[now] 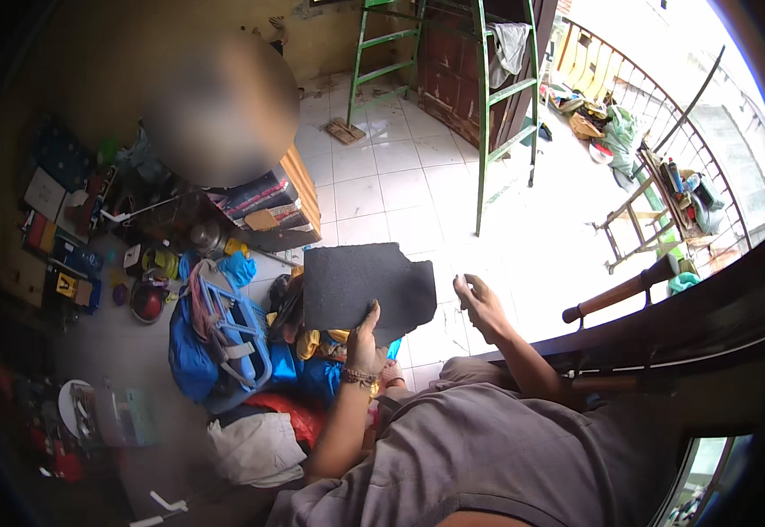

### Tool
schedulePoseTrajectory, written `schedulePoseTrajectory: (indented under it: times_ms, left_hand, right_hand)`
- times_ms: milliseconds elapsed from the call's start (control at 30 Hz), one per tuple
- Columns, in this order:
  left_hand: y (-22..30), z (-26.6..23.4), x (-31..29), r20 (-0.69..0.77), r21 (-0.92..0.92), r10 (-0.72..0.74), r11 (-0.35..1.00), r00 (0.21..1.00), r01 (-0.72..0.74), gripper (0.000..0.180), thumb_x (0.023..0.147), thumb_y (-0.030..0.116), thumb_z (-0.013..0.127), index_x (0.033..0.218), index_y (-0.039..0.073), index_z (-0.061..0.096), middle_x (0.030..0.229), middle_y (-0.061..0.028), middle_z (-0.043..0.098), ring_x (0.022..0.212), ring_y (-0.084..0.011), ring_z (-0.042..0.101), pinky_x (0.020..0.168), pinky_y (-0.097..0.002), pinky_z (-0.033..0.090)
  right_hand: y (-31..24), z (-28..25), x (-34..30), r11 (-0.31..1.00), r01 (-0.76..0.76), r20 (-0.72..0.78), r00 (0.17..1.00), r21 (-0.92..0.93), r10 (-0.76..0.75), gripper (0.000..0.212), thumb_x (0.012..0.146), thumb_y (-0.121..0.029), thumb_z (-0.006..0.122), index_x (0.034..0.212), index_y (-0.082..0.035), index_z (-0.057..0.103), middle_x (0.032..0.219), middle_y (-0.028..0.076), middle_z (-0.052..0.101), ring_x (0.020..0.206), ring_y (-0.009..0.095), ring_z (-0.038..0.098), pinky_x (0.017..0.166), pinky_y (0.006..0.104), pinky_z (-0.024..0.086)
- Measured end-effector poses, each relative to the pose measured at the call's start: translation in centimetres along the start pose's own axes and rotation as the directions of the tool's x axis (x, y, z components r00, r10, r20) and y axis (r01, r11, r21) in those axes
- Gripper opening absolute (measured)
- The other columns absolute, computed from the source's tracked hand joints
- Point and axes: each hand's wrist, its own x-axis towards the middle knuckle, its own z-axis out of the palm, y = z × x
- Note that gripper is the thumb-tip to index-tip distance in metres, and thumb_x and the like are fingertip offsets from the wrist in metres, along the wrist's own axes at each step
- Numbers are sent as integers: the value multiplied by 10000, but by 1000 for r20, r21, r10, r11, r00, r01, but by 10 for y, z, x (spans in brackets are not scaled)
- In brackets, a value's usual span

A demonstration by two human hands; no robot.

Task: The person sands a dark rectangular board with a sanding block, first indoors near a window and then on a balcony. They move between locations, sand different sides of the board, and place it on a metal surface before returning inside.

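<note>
My left hand [366, 353] grips a dark grey, grainy sheet of sandpaper [365, 285] by its lower edge, thumb on top. The sheet is held up in front of me, with an uneven notch at its upper right corner. Just right of it, apart from the sheet, is my right hand [481, 307]. Its fingers are curled together, and whatever is between the fingertips is too small to make out. Beneath the left hand lie a blue plastic frame [244, 338] and a heap of blue, yellow and red items, partly hidden by my arm.
A green stepladder [482, 132] stands on the white tiled floor [382, 189] ahead. At the right are a dark wooden rail [620, 294] and a small wooden stool [637, 220]. A wooden cabinet [299, 193] and household clutter fill the left. A light cloth [259, 448] lies near me.
</note>
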Motion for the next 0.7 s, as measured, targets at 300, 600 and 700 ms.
schedulePoseTrajectory:
  times_ms: [300, 600, 700]
  left_hand:
    - [66, 96, 165, 258, -63, 28, 998, 966, -12, 484, 969, 263, 614, 1330, -33, 486, 1310, -187, 574, 1188, -330, 586, 1008, -489, 491]
    - [39, 69, 269, 60, 103, -189, 978, 980, 182, 541, 979, 298, 570, 1390, -15, 410, 1367, -212, 513, 1197, -424, 551, 982, -639, 470]
    - [11, 60, 288, 35, 92, -390, 918, 920, 385, 546, 979, 322, 562, 1399, 9, 408, 1376, -196, 508, 1217, -431, 534, 963, -666, 468]
  right_hand:
    - [-193, 9, 174, 911, 406, 143, 900, 71, -412, 669, 889, -631, 592, 911, 35, 655, 834, 197, 659, 819, 310, 651, 716, 421, 493]
    - [-113, -100, 273, 956, 207, 271, 927, 208, -259, 491, 969, -473, 572, 899, 13, 551, 690, 93, 610, 630, 188, 626, 567, 356, 491]
    - [-60, -131, 288, 975, 214, 76, 973, 67, -219, 485, 967, -463, 569, 945, 21, 589, 728, 144, 663, 688, 263, 665, 676, 407, 508]
